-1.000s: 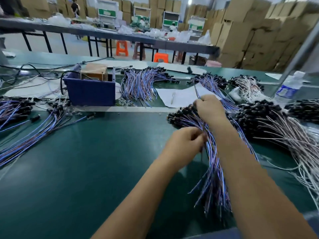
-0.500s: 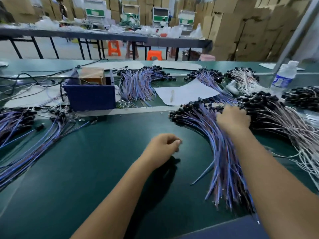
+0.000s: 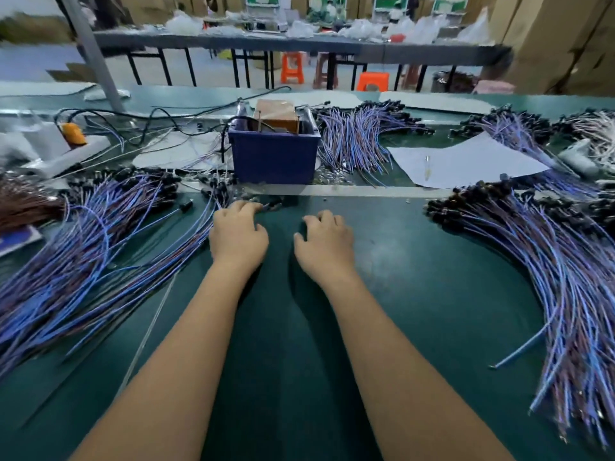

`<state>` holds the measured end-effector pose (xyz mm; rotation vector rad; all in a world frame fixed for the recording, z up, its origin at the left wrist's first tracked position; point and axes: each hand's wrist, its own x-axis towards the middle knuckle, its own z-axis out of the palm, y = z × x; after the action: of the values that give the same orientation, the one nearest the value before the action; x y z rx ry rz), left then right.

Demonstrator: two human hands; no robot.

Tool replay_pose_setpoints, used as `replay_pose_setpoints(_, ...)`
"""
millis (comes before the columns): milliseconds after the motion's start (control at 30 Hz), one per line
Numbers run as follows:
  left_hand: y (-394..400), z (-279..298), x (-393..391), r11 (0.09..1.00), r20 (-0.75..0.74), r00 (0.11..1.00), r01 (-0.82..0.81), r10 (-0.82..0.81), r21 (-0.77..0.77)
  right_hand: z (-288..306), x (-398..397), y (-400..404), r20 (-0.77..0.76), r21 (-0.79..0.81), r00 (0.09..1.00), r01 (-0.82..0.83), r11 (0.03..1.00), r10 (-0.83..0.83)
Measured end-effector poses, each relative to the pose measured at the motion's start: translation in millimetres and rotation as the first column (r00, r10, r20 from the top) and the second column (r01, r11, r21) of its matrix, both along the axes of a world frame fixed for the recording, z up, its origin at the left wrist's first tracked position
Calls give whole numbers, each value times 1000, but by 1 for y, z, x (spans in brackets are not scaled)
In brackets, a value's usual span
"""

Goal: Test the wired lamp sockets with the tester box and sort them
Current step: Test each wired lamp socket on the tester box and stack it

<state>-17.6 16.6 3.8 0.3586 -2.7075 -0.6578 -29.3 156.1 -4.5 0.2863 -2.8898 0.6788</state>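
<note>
The blue tester box [image 3: 273, 158] stands at the middle of the green mat [image 3: 416, 294], with a brown cardboard block in it. My left hand [image 3: 238, 236] lies just in front of the box, bent fingertips among loose black sockets [image 3: 273, 204] at the edge of the left pile of blue-wired sockets [image 3: 100, 247]. It grips nothing that I can see. Beside it my right hand [image 3: 324, 242] rests on the bare mat, fingers loosely curled and holding nothing. A large bundle of blue-wired sockets [image 3: 539, 254] lies to the right, apart from both hands.
Another blue-wired pile [image 3: 359, 141] lies behind the box to its right, beside a white paper sheet [image 3: 466, 161]. White-wired sockets [image 3: 599, 128] sit at far right, a power strip with an orange switch [image 3: 71, 134] and black cables at back left, brown wires [image 3: 23, 204] at far left.
Both hands let go of the right bundle and moved left to the mat in front of the blue box. My view has swung left with them.
</note>
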Motion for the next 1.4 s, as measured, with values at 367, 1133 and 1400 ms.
replay_pose_setpoints(367, -1, -7, -15, 986, 78, 986, -140, 147, -95, -4, 1, 1, -80, -45, 995, -55, 997, 52)
replay_pose_setpoints(1133, 54, 13, 16, 11, -296, 709, 394, -640, 919, 17, -6, 25, 188, -949, 915, 263, -176, 358)
replay_pose_setpoints(1400, 42, 12, 10, 59, -240, 854, 300, -461, 952, 16, -9, 39, 159, -960, 920, 229, -163, 359)
